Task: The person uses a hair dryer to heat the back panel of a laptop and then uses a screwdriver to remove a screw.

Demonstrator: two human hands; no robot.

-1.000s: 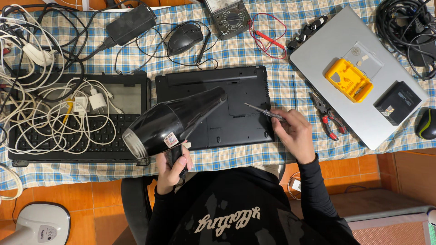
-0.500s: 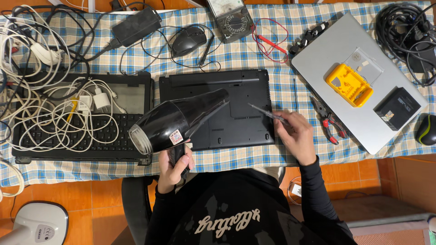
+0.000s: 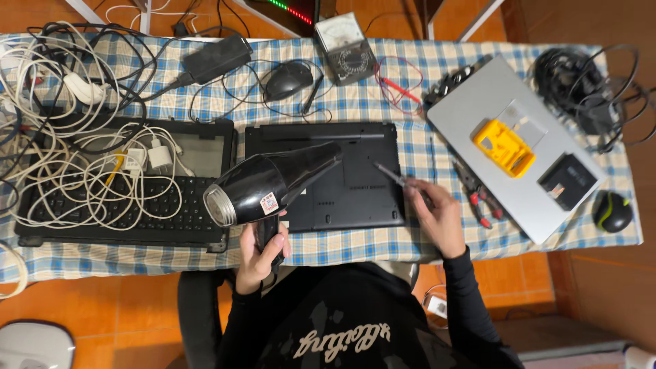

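Steady since before: hair dryer [image 3: 273, 183] (left hand [image 3: 260, 254]), screwdriver [image 3: 391, 174].

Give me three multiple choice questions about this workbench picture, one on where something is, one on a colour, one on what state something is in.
1. Where does the yellow case lie?
A. on the closed silver laptop
B. on the keyboard
C. on the floor

2. What colour is the hair dryer?
A. red
B. black
C. white

3. How does the left hand stand with the hair dryer?
A. closed round its handle
B. open, apart from it
C. resting flat on its nozzle

Answers:
1. A, the case sits on the lid of the silver laptop at the right of the table.
2. B, its glossy body is black, with the nozzle over the black laptop base.
3. A, the fingers wrap the handle below the body, while the right hand holds a thin screwdriver to the base.
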